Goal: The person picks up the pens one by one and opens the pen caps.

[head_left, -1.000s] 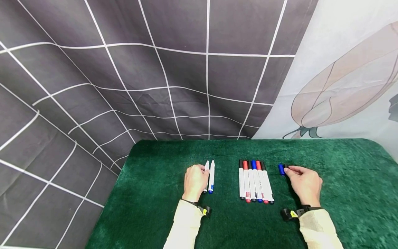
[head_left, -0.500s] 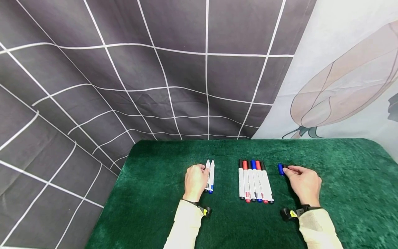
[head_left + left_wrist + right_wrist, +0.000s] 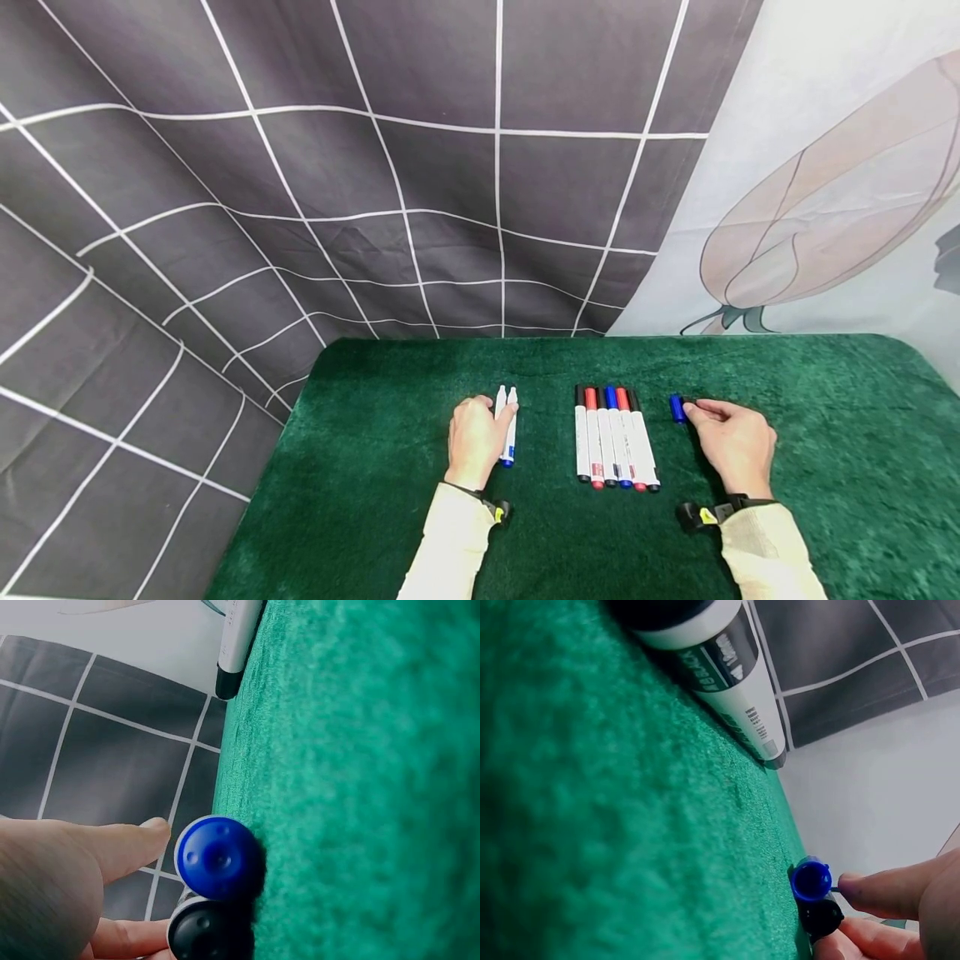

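Two uncapped white markers lie side by side at centre left in the head view, the blue marker (image 3: 511,446) on the right and the black marker (image 3: 500,400) on the left. My left hand (image 3: 476,437) is over them, its thumb reaching across to the blue marker and its fingers beside the black one. The left wrist view shows the blue end (image 3: 220,859), the black end (image 3: 202,930) and the straight thumb (image 3: 135,844). My right hand (image 3: 733,442) pinches the black cap (image 3: 823,919), which stands against the blue cap (image 3: 677,408).
A row of several capped markers (image 3: 617,442), with black, red and blue caps, lies between the hands. The green cloth (image 3: 547,533) covers the table. Behind it hang a dark checked curtain (image 3: 442,167) and a pale printed one (image 3: 780,208).
The black marker has moved right against the blue one. My left hand has shifted slightly right, its thumb now extended over the blue marker. The right hand stays at the caps.
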Motion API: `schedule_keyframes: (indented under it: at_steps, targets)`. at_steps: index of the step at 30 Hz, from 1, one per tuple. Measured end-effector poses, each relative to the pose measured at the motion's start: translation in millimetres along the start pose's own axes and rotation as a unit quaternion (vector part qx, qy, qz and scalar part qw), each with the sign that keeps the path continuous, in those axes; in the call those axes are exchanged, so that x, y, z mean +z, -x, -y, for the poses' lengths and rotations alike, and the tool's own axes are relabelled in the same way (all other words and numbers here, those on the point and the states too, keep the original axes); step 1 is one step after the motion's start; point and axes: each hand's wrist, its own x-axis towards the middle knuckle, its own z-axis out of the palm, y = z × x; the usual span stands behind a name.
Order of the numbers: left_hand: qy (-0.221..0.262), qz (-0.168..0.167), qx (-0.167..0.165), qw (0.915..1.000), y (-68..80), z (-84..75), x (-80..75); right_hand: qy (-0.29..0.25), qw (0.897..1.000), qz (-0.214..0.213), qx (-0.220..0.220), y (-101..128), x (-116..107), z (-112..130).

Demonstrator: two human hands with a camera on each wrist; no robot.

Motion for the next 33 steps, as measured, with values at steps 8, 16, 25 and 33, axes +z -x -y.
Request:
schedule_keyframes:
  at_steps: [8, 16, 25, 33]
  targets:
    - [-0.023, -0.065, 0.037, 0.997, 5.3, -9.9, 3.4, -0.014, 1.0, -0.023, -0.002, 3.2, -0.3, 6.5]
    - [0.006, -0.051, 0.093, 0.9943, 23.6, -36.9, 16.2, -0.043, 0.998, -0.042, -0.011, 10.0, -2.0, 23.1]
    - [-0.026, 0.038, 0.092, 0.9947, 41.6, -53.6, 30.8, -0.059, 0.995, -0.059, -0.052, 21.6, -4.2, 41.4]
    - [-0.067, 0.066, 0.11, 0.9894, 46.0, -58.0, 33.8, -0.062, 0.994, -0.058, -0.069, 29.2, -7.7, 53.7]
